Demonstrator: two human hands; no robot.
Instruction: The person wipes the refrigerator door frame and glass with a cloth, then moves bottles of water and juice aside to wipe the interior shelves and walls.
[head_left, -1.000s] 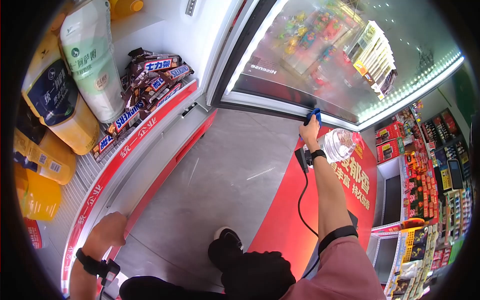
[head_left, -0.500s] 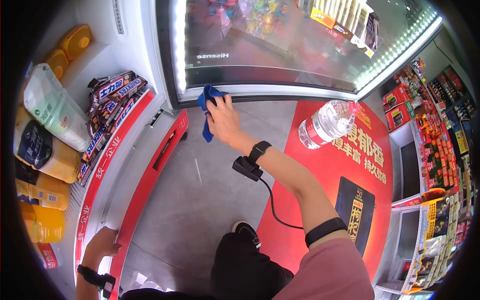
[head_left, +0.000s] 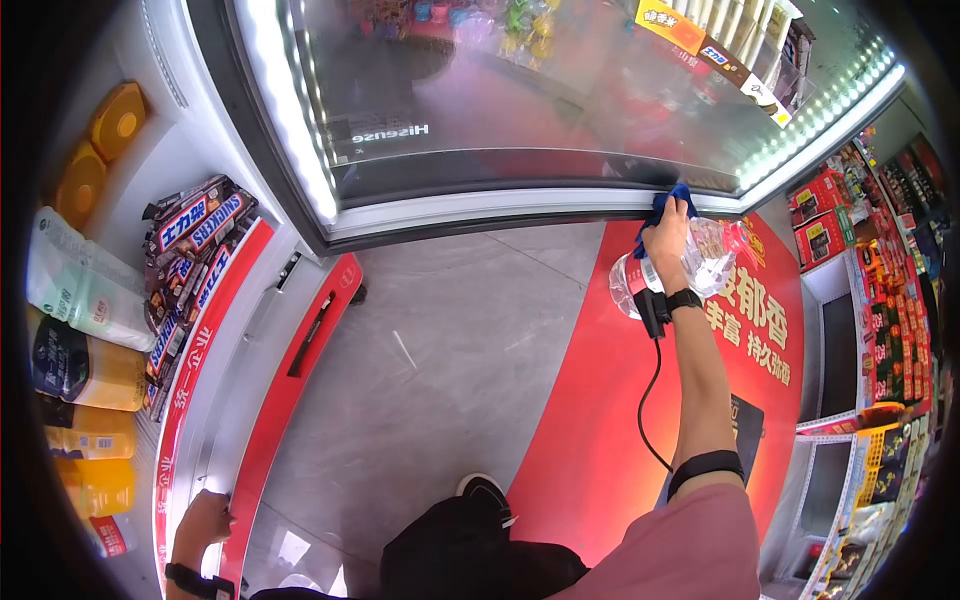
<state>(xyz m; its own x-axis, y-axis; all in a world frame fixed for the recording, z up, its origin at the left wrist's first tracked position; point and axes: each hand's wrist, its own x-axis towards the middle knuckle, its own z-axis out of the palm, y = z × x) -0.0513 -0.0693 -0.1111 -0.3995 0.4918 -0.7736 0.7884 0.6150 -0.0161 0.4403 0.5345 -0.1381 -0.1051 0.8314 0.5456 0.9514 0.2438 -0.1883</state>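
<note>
Softly crumpled blue cloth (head_left: 679,192), straight pale frame (head_left: 500,213), glossy glass (head_left: 570,110).

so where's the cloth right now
Right of centre in the head view: the cloth is in the right hand at the door's bottom frame, the bottle just below.

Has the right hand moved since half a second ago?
Yes: the right hand moved rightward in view along the door's lower frame, from near its left end to near its right.
</note>
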